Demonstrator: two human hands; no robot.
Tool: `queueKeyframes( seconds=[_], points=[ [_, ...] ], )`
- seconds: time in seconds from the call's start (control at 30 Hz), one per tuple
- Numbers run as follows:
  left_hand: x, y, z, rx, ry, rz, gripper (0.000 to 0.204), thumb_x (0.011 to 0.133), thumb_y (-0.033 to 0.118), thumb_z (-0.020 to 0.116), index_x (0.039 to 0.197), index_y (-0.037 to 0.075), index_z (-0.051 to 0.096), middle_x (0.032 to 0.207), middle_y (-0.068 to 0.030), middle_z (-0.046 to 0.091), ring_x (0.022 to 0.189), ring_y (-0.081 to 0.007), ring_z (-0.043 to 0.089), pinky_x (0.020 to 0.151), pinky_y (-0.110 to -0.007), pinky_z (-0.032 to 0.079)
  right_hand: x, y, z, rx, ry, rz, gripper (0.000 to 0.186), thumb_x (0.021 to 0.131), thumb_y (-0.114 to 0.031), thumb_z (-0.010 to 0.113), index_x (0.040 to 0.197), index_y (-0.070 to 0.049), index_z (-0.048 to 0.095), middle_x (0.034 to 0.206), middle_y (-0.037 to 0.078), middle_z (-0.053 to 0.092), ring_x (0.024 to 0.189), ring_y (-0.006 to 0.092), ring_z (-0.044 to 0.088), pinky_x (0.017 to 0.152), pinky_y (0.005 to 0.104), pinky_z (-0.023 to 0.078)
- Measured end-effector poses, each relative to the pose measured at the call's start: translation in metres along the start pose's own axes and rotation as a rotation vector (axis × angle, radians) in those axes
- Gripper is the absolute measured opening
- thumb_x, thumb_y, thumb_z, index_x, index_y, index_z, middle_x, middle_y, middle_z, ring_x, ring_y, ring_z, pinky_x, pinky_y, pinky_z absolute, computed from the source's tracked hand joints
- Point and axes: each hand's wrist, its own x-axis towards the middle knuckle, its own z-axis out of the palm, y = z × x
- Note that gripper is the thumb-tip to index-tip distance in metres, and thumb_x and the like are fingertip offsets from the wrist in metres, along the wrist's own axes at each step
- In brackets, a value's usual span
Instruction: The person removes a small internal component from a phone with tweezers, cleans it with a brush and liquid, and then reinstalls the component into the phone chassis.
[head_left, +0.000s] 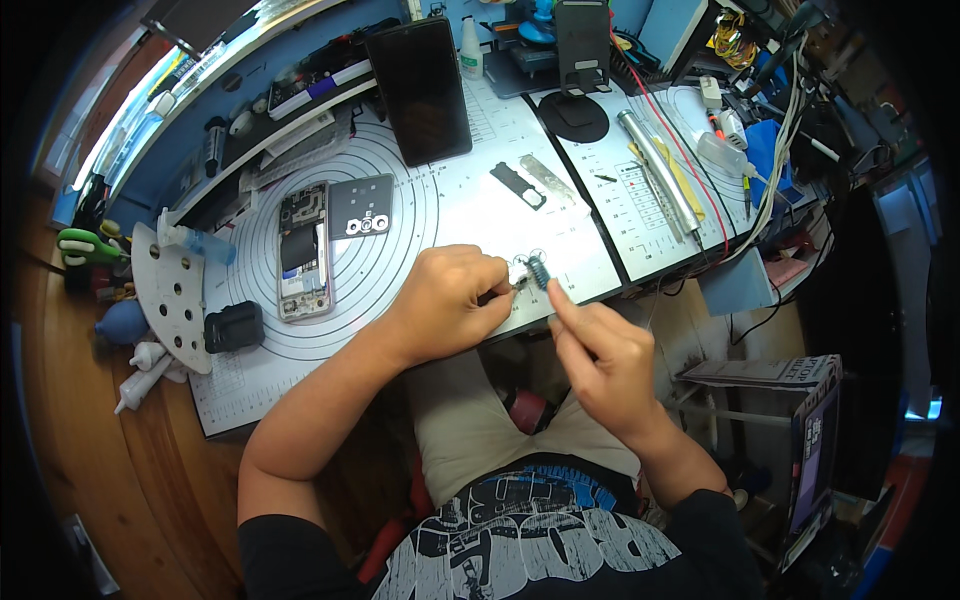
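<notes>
Near the mat's front edge, my left hand (455,300) is closed, pinching a small pale part (518,272) too small to make out fully. My right hand (605,365), just right of it, grips a small brush with dark teal bristles (538,273), which is beside that part. Left of my hands on the grey-white printed mat (230,390) lie an opened phone (304,277) with its innards showing and a grey back cover (360,205). Beyond my hands lie a black bracket (517,185) and a clear strip (550,180).
A black tablet (418,95) stands at the back, near a phone stand (582,50). A silver tube tool (660,175) and cables lie right. A perforated holder (165,290), green scissors (90,247) and a black object (233,325) sit left. A boxed item (808,450) stands lower right.
</notes>
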Motion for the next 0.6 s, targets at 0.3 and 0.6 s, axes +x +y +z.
queueKeyframes(
  seconds=[0.3,0.6],
  points=[
    [0.0,0.001,0.001,0.002,0.0,0.001,0.009,0.076,0.004,0.074,0.072,0.004,0.066,0.065,-0.0114,0.064,0.06,-0.0296,0.064,0.058,-0.041,0.05,0.002,0.004,0.002,-0.001,-0.071,-0.079,0.046,0.088,0.007,0.07,0.133,0.001,0.07,0.073,0.012,0.058,0.057,0.023,0.057,0.057,0.035,0.05],
    [0.001,0.001,0.0,0.005,-0.002,0.013,0.009,0.076,0.003,0.074,0.072,0.004,0.066,0.065,-0.0111,0.064,0.06,-0.0294,0.063,0.058,-0.041,0.05,0.002,0.004,0.0,0.005,-0.087,-0.003,0.045,0.09,0.006,0.069,0.134,-0.001,0.07,0.074,0.013,0.062,0.06,0.0241,0.06,0.059,0.0345,0.05]
  ],
)
